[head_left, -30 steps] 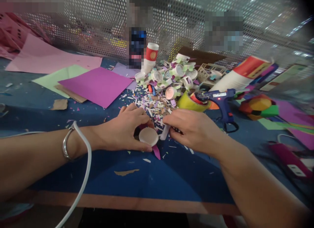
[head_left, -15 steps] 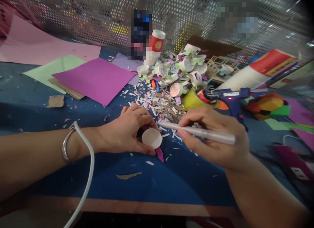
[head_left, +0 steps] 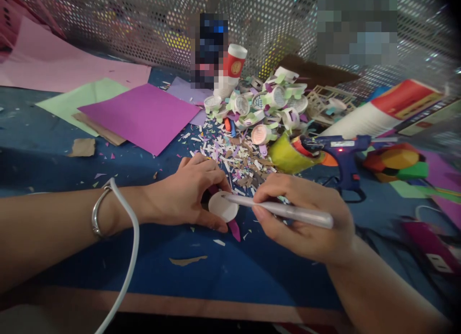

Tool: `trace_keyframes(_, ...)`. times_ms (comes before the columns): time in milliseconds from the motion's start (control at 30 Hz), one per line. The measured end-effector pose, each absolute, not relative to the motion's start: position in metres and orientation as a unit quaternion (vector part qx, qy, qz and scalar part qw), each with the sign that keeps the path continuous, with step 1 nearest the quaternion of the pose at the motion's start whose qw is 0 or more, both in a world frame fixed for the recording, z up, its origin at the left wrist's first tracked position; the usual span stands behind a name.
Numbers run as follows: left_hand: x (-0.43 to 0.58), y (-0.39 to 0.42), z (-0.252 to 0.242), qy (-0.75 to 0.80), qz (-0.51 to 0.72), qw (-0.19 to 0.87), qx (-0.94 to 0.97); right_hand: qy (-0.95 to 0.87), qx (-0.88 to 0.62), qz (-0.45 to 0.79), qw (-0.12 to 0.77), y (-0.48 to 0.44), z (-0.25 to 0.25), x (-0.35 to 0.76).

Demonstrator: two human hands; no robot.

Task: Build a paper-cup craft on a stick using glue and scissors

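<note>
Under our grip lies a blue table (head_left: 144,269), with paper scraps (head_left: 219,151) strewn just beyond our fingers and a perforated screen (head_left: 126,36) farther off. Our left hand (head_left: 187,192) clasps a small white cup piece (head_left: 224,209), round and pale-faced, a purple strip (head_left: 235,231) jutting beside it. Our right hand (head_left: 313,197) pinches a whitish pen (head_left: 288,210), tip over that face.

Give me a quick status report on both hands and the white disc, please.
Right hand gripping pen, tip at white disc. Left hand holding disc at its edge. Paper scraps scattered beyond, none on disc.
</note>
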State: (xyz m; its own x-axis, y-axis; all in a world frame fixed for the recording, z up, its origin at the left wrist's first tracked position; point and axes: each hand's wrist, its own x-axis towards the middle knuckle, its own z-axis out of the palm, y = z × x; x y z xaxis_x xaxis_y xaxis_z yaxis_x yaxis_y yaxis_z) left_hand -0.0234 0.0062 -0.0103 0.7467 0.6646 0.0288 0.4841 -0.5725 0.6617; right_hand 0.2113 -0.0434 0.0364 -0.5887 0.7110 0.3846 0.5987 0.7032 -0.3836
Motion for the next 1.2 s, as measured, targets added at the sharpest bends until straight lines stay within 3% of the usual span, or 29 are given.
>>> trace_keyframes(500,-0.022,0.008,-0.011,0.322,0.144,0.322,0.879,-0.886,-0.323,0.115,0.311,-0.039,0.025,0.207)
trace_keyframes(1000,-0.021,0.007,-0.009,0.327,0.122,0.305,0.886,-0.865,-0.332,0.27,0.262,-0.041,0.033,0.211)
trace_keyframes(1200,-0.022,0.008,-0.012,0.32,0.13,0.304,0.888,-0.872,-0.322,0.23,0.289,-0.04,0.028,0.207)
